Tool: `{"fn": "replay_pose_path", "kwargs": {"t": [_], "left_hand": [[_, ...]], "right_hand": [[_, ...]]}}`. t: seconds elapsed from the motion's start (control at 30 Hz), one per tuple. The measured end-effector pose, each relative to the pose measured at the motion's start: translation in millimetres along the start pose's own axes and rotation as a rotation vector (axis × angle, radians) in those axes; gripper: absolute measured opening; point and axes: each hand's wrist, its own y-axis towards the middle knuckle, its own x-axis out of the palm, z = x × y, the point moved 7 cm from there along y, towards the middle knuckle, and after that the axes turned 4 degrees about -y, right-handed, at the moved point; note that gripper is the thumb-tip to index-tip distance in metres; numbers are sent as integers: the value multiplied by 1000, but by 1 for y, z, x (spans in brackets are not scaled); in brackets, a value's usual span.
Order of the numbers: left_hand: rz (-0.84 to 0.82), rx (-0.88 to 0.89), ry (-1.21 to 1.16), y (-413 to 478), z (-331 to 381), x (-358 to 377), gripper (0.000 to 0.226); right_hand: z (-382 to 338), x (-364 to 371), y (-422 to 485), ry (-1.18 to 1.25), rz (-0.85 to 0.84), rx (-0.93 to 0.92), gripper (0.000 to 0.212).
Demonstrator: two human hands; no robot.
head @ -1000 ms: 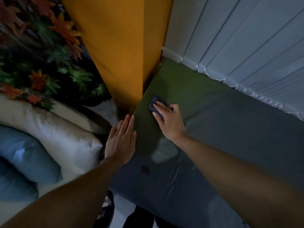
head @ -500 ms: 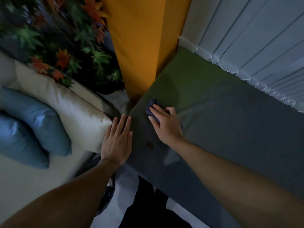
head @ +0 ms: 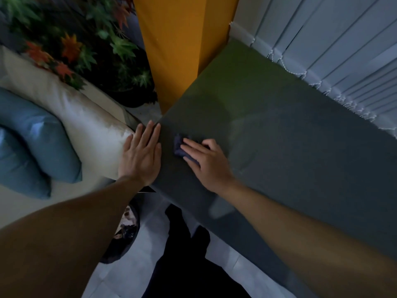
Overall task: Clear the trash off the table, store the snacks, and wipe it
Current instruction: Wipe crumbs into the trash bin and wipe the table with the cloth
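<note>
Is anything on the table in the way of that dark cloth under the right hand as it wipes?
Nothing visible does. The right hand presses the cloth directly onto the table. The left hand lies flat at the table's left edge, beside the cloth but apart from it.

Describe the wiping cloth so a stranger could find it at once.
Start at the dark table beside the orange pillar. Near its corner, the right hand presses a small crumpled cloth. It is dark blue, the only loose thing seen there.
</note>
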Motion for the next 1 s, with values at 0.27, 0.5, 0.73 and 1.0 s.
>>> {"fn": "replay_pose_path", "kwargs": {"t": [0.27, 0.5, 0.73, 1.0], "left_hand": [[-8, 17, 8, 2, -1, 0, 55], [-36, 28, 15, 4, 0, 0, 56], [-53, 55, 7, 4, 4, -1, 57], [-91, 318, 79, 20, 35, -5, 61]], "right_hand": [[-40, 5, -41, 55, 30, -187, 29], [27, -13, 1, -56, 140, 102, 28], [-29, -5, -47, -57, 53, -24, 28], [48, -42, -43, -140, 150, 374, 31]]}}
